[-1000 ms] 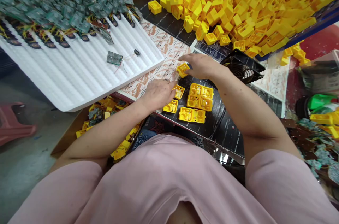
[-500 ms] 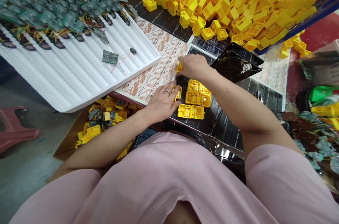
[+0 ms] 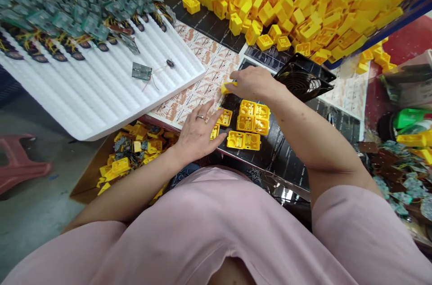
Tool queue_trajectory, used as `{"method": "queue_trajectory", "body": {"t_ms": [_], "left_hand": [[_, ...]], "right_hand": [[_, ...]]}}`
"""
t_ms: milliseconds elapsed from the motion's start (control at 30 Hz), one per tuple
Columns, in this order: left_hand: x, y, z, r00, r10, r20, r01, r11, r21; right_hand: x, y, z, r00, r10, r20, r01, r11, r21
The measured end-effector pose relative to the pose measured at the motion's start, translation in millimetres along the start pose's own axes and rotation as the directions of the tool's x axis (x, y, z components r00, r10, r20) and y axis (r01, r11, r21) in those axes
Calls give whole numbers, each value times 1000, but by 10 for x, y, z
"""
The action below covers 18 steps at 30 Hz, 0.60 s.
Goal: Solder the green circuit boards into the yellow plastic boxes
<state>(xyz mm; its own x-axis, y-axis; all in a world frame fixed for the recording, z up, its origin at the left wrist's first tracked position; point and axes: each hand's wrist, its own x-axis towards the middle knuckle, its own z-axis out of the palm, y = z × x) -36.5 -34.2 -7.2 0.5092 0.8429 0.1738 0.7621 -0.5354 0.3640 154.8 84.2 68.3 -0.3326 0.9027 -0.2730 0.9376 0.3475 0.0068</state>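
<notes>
Worktable (image 3: 286, 154): spans the centre of the frame; black printed sheet at right of centre, brown-and-white patterned sheet at left of centre.
Housing pile (image 3: 313, 11): loose yellow plastic housings heaped across the top and upper right of the frame.
White foam tray (image 3: 111, 105): ribbed, left side of the frame, its right corner over the patterned sheet.
Circuit-board stack (image 3: 67, 11): green boards with wires and round black parts, massed on the upper part of the tray, upper left of the frame.
Cardboard carton (image 3: 84, 186): lower left of centre, below the table edge; holds yellow housings and wired parts.
Black axial fan (image 3: 302, 82): tilted, right of centre, beside the right wrist.
Right hand (image 3: 254, 82): centre of the frame; fingers bent, thumb and fingers closed about one housing. Grip is partly hidden by the hand.
Left hand (image 3: 197, 136): left of the housings, fingers spread wide, palm down, nothing gripped. Fingertip contact with the housings cannot be told.
Four-housing block (image 3: 254, 117): two by two, cavities up, just right of centre.
Housing pair (image 3: 243, 140): side by side, just below the block.
Upper left housing (image 3: 224, 117): cavity up, by the left fingers.
Lower left housing (image 3: 214, 131): partly covered by the left fingers.
Gripped housing (image 3: 228, 87): at the right thumb, above the upper left housing in the frame.
Single circuit board (image 3: 141, 71): on the tray, wired to a small round black part.
Ring (image 3: 200, 117): on a left finger.
</notes>
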Motion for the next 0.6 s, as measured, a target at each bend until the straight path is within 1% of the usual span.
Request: {"method": "queue_trajectory", "body": {"t_ms": [67,100,167,267,333,400,467,533,600], "left_hand": [[-85,-24,-24,999,-6,-49,7,1000,26],[-128,-35,-30,997,0,-71,3,999,35],[-206,-47,-26,994,37,-103,-34,999,27],[-284,-41,10,984,111,-141,-114,993,-14],[-300,-30,35,976,145,-159,-151,988,-26],[-290,-22,46,973,168,-158,-174,985,-20],[-266,-18,41,974,170,-150,-171,985,3],[-234,-17,35,973,163,-162,-160,987,34],[-196,-16,48,971,168,-169,-161,985,57]], "right_hand": [[-19,-27,8,1000,5,22,-5,1000,-10],[-24,-30,13,999,-12,35,12,1000,-2],[-27,-9,32,993,-113,44,111,993,47],[-15,98,87,969,-245,-26,246,956,162],[0,211,135,956,-285,-63,292,929,227],[13,324,175,957,-285,-56,290,925,246],[14,386,193,965,-254,-62,262,940,217],[-1,347,187,973,-209,-98,224,956,188],[-21,203,173,987,-112,-115,130,977,168]]}}
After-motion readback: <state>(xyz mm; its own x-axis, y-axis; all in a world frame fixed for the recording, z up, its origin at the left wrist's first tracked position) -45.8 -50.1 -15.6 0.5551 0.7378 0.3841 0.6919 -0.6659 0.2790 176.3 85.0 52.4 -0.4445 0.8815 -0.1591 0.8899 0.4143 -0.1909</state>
